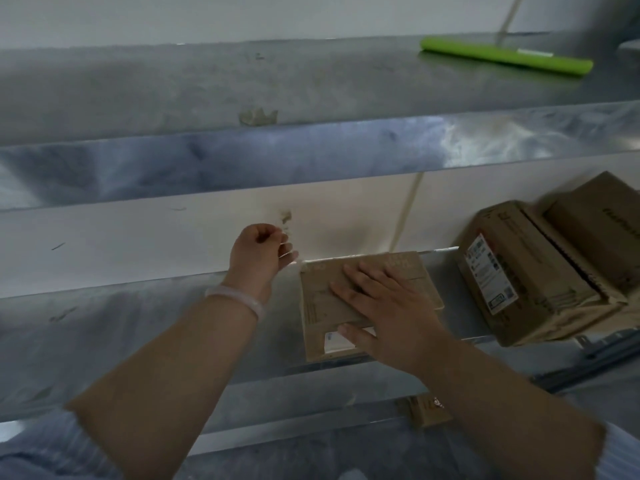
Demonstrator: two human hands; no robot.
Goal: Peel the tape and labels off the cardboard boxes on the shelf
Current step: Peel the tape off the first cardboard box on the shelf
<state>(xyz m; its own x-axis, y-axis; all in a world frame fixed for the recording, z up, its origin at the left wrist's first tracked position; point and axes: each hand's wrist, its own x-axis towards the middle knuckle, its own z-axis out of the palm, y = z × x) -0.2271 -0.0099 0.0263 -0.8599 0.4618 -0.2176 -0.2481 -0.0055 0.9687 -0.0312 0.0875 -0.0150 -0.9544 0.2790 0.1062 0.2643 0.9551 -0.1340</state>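
Observation:
A small flat cardboard box lies on the middle metal shelf, with a white label on its near end. My right hand presses flat on top of the box, fingers spread. My left hand, a pale bangle on its wrist, is raised just left of the box's far corner with thumb and fingers pinched on a thin clear strip of tape that runs toward that corner. The strip is faint and hard to make out.
Two larger cardboard boxes lean together at the right of the same shelf, one bearing a printed label. A scrap of tape lies on the upper shelf, and a green mop head rests at its back right. Another box sits below.

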